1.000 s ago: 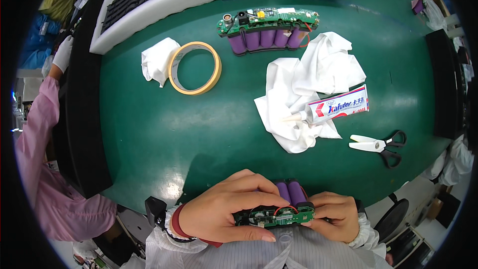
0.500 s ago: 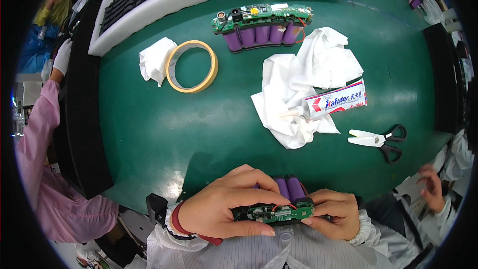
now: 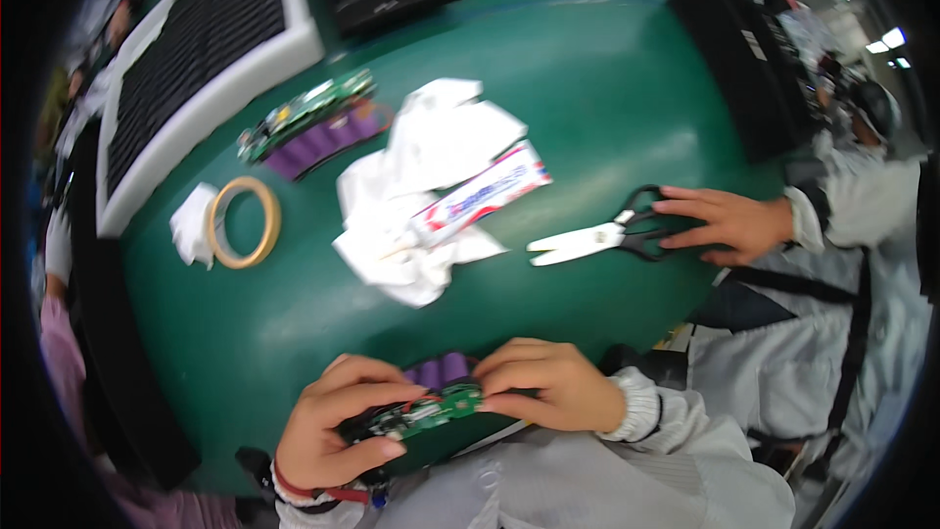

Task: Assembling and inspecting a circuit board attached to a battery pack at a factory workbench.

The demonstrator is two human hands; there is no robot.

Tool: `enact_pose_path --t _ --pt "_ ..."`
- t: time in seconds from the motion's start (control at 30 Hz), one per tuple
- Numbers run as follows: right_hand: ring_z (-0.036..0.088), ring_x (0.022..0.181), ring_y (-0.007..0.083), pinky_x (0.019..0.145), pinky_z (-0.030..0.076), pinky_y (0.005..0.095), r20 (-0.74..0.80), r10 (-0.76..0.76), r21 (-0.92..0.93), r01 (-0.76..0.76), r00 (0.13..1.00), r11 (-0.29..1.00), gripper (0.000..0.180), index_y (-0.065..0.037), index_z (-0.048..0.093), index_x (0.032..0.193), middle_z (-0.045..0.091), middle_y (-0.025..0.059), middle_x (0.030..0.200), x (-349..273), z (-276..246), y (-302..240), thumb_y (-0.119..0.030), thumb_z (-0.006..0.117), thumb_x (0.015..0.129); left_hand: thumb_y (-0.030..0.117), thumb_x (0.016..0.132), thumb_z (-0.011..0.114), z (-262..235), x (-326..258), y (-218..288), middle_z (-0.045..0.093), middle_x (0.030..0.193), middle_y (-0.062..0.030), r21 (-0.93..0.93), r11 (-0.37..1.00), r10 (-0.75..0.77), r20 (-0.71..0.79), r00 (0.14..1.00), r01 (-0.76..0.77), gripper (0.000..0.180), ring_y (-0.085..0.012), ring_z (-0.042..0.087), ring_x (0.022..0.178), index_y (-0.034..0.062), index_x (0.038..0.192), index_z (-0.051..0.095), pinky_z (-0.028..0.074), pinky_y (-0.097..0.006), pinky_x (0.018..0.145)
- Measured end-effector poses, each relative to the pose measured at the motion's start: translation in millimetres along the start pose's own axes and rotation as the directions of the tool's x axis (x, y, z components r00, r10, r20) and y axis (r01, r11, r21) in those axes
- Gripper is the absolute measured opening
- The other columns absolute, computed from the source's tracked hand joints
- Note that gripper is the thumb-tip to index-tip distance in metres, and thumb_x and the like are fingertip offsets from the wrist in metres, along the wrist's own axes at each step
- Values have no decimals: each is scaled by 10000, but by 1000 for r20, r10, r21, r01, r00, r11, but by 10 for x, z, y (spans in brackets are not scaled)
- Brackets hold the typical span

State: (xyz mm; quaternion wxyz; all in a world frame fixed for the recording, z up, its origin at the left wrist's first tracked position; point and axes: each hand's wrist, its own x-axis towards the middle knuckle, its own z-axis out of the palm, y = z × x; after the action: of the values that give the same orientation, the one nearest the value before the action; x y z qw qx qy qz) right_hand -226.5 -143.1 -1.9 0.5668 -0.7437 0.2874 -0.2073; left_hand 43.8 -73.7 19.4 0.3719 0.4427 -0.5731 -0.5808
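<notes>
Gripping the pack [image 3: 431,415] at six o'clock of the table [image 3: 294,318], your left hand [image 3: 331,421] and right hand [image 3: 556,387] curl around its two ends. From it, a cloth [image 3: 448,129] bearing a tube [image 3: 485,196] lies at twelve, a second pack [image 3: 321,140] at eleven, tape [image 3: 271,223] between ten and eleven. Scissors [image 3: 587,241] lie between one and two, a co-worker's hand [image 3: 736,223] obstructing their handles.

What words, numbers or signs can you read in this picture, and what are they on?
None clear enough to quote.
White tube: red and blue print, blurred.
Black box at the top edge: a red and white patch, too blurred to read.
Black block on the right: a pale label, too small to read.
Nearer green circuit board: any marks are too small.
</notes>
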Motion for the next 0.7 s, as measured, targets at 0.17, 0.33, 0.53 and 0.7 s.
enact_pose_path --t 0.17,0.33,0.53,0.7 --pt "635 926 257 797 511 348 -14 -155 -38 155 988 987 154 -56 676 951 674 72 981 84 359 263 -193 710 888 432 891 647 -71 -405 -227 568 1065 -140 103 992 92 -247 965 -68 518 -198 535 935 -48 1086 652 417 -308 784" --pt "621 945 289 850 493 369 -111 -128 -170 108 985 980 242 -51 666 1044 666 102 1041 39 597 419 -223 707 879 387 979 564 -489 -686 -908 532 1023 -93 -144 938 213 -480 851 -316 422 -167 496 883 -7 1127 599 398 -301 753" --pt "666 936 223 800 518 313 -406 -88 -224 -6 910 975 277 -78 696 1107 697 99 1076 -487 285 492 -177 742 852 249 1038 466 -665 -667 -1038 444 861 -24 -574 516 109 -692 714 -636 193 -150 412 774 62 1043 516 360 -304 716" --pt "608 867 98 801 493 240 -711 120 155 -11 693 988 199 10 652 1104 667 37 946 -798 -59 856 -91 645 933 211 1028 467 -767 -646 -1055 412 782 -14 -607 348 178 -706 686 -714 174 -137 379 705 68 949 528 344 -306 681"
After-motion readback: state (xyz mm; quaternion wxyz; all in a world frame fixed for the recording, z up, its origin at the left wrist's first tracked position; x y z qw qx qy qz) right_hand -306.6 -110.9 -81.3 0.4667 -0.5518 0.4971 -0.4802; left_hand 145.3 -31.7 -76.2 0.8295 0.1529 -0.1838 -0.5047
